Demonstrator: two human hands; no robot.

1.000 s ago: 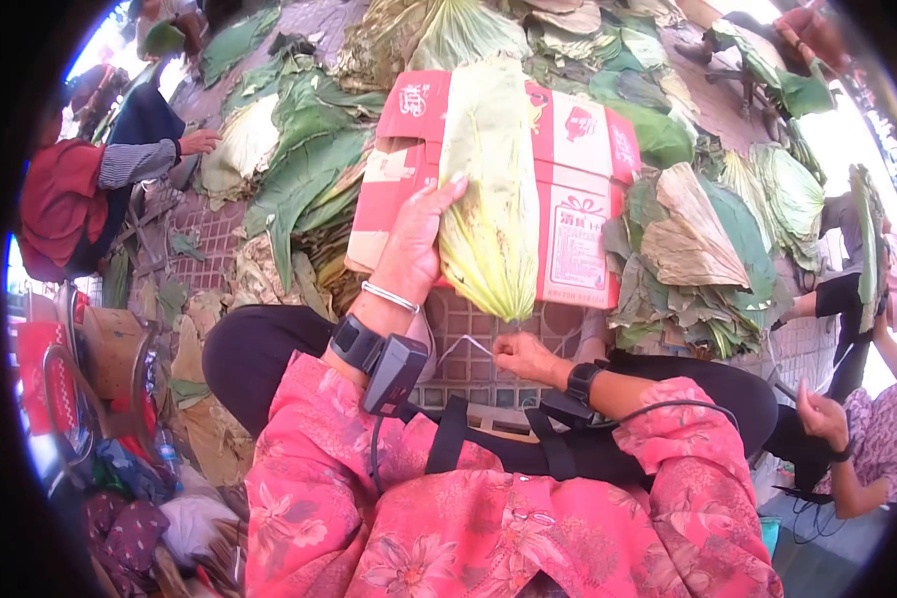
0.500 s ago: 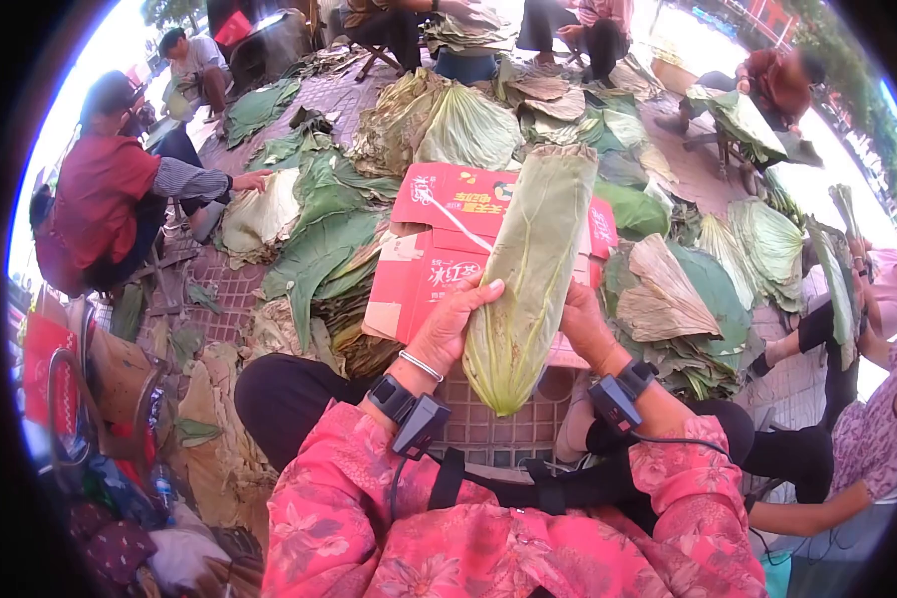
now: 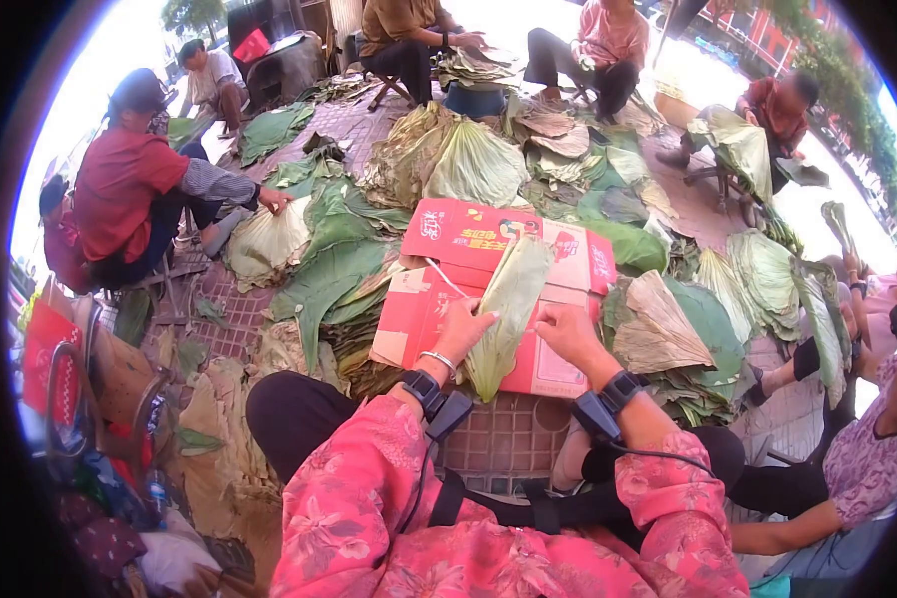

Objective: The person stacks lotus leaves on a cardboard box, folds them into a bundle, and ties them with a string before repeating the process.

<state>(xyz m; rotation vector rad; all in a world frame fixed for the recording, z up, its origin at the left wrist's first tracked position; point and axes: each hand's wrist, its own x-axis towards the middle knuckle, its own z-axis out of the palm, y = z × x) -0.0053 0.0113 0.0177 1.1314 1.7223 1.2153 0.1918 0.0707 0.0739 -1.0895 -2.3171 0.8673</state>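
Observation:
A long, folded, dried pale-green leaf (image 3: 509,299) lies slantwise over the red cardboard, its narrow pointed end towards me. My left hand (image 3: 458,331) grips its left edge, with the thumb across the top. Close to the leaf's right edge, my right hand (image 3: 574,337) has its fingers curled in and the fingertips together; a small gap seems to part it from the leaf. Whether anything is between those fingertips I cannot make out. Under both hands is the flattened red printed cardboard box (image 3: 439,224), resting on a stack of leaves.
Large leaves (image 3: 329,264) are heaped to the left, and more brown and green leaves (image 3: 658,324) lie to the right. A pale fan-shaped leaf bundle (image 3: 476,164) sits beyond the cardboard. Several people sit around, one in a red top (image 3: 120,199) at left. Bags (image 3: 110,369) stand at lower left.
The leaf has gone down and away from me towards the cardboard and looks narrower. My right hand has come off its right edge; my left hand still holds it.

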